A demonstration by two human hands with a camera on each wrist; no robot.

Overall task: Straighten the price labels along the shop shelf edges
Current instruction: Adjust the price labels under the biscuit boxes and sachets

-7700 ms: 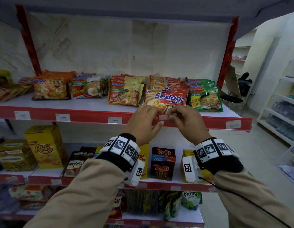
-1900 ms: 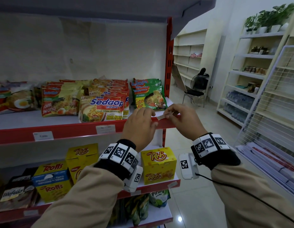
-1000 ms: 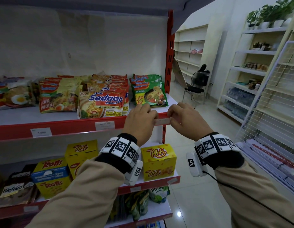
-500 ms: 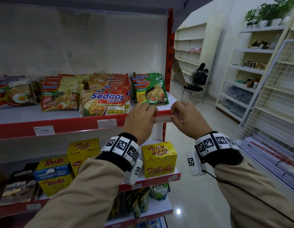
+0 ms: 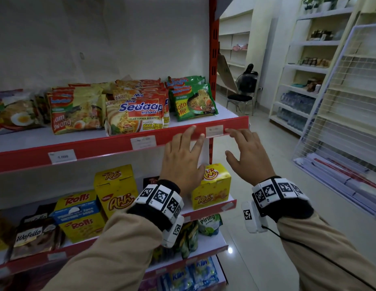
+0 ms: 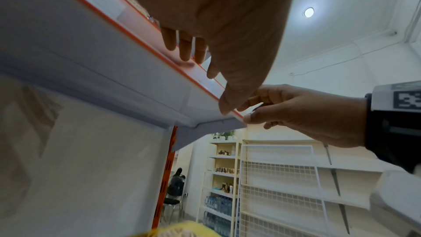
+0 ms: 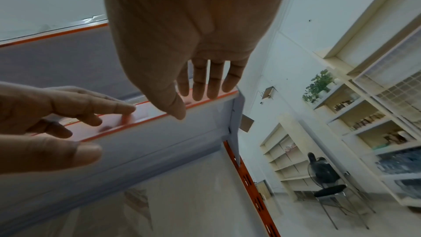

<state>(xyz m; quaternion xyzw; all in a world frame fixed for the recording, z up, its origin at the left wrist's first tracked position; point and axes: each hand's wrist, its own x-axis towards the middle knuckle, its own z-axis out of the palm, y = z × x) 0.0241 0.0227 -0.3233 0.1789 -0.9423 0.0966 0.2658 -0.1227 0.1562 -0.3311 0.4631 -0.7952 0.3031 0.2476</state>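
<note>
A small white price label (image 5: 214, 131) sits level on the red shelf edge (image 5: 111, 147), near its right end. My left hand (image 5: 189, 148) is just left of the label, fingers straight and spread, with its fingertips (image 6: 185, 49) on the red strip. My right hand (image 5: 237, 143) is just right of the label, its fingers (image 7: 205, 82) straight and reaching the strip by the shelf's corner. Neither hand holds anything. Two more labels (image 5: 143, 142) (image 5: 62, 156) sit further left on the same edge.
Instant noodle packs (image 5: 136, 112) lie on the shelf above the strip. Yellow snack boxes (image 5: 211, 186) stand on the shelf below my hands. A white wire rack (image 5: 340, 122) leans at the right, with cream shelving (image 5: 304, 80) and a black chair (image 5: 239, 98) behind.
Half a second ago both hands pinched the label's ends. Now they have let go, their fingers have straightened, and the label stays flat on the strip.
</note>
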